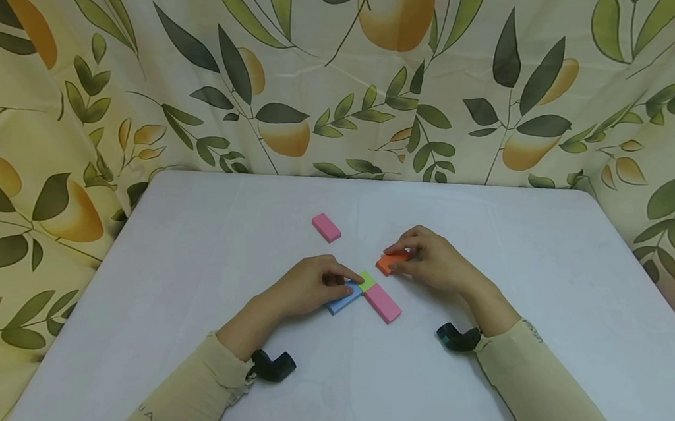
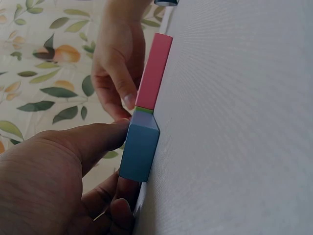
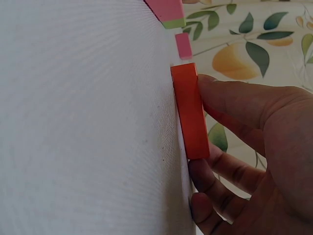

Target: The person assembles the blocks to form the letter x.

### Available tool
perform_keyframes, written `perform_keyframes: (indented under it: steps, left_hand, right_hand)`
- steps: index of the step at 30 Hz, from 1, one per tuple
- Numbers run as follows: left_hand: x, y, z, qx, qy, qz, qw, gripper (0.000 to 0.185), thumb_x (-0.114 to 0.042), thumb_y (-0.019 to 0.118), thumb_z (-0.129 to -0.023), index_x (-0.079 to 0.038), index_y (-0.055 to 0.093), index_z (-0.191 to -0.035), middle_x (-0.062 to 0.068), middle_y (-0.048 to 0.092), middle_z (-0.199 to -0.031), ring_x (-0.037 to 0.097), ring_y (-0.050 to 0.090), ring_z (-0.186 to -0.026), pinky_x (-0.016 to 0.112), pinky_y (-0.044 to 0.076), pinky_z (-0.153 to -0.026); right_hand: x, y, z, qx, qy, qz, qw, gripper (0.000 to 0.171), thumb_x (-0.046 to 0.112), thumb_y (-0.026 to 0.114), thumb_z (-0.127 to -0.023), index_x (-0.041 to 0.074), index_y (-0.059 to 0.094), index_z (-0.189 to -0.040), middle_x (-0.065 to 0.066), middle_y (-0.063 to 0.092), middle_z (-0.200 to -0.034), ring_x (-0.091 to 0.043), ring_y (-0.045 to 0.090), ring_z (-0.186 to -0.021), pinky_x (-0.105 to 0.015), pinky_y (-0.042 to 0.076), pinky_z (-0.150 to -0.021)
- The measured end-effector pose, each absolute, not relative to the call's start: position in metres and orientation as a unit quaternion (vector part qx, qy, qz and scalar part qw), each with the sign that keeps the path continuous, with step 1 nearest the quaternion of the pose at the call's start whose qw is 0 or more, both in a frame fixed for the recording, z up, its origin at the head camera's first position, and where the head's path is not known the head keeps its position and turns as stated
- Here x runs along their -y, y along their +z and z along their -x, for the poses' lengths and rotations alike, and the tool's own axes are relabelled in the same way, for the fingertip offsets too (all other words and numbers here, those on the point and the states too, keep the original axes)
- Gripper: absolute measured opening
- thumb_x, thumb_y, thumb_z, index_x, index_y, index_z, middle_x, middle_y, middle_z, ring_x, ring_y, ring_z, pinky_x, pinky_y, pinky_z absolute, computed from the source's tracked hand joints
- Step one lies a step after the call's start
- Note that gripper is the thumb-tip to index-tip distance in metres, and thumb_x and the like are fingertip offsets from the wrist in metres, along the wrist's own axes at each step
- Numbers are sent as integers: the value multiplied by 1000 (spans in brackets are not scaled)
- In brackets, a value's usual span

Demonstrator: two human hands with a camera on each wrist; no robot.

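My left hand (image 1: 332, 282) pinches a blue block (image 1: 343, 299) lying flat on the white table (image 1: 199, 261); in the left wrist view the thumb (image 2: 93, 139) presses the blue block's (image 2: 139, 152) side. The blue block touches a small green block (image 1: 367, 279), which joins end to end with a pink block (image 1: 383, 303). Just right of the green one, my right hand (image 1: 408, 258) grips an orange block (image 1: 389, 262) on the table, a little apart from it. In the right wrist view the fingers (image 3: 230, 98) curl round the orange block (image 3: 190, 112).
A second pink block (image 1: 326, 227) lies alone farther back on the table. A leaf-and-fruit patterned cloth (image 1: 326, 72) hangs behind and around the table. Black wrist cameras (image 1: 272, 365) sit at both cuffs.
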State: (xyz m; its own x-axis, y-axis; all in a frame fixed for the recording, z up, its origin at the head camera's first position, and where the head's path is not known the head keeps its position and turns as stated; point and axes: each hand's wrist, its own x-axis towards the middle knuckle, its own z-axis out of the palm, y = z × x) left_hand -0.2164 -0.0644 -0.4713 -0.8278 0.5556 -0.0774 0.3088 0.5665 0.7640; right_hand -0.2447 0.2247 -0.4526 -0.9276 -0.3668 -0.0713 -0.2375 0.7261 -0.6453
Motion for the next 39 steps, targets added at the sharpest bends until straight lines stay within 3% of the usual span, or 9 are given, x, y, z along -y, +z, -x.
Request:
perform_keyframes:
  steps: [39]
  left_hand:
    - [64, -471, 217, -875, 386, -248, 157, 23, -28, 74, -97, -37, 78, -118, -11, 62, -90, 13, 56, -87, 28, 47, -74]
  right_hand:
    - [-224, -453, 246, -922, -332, 176, 94, 27, 17, 80, -90, 22, 80, -117, -3, 62, -117, -22, 57, -100, -36, 46, -85]
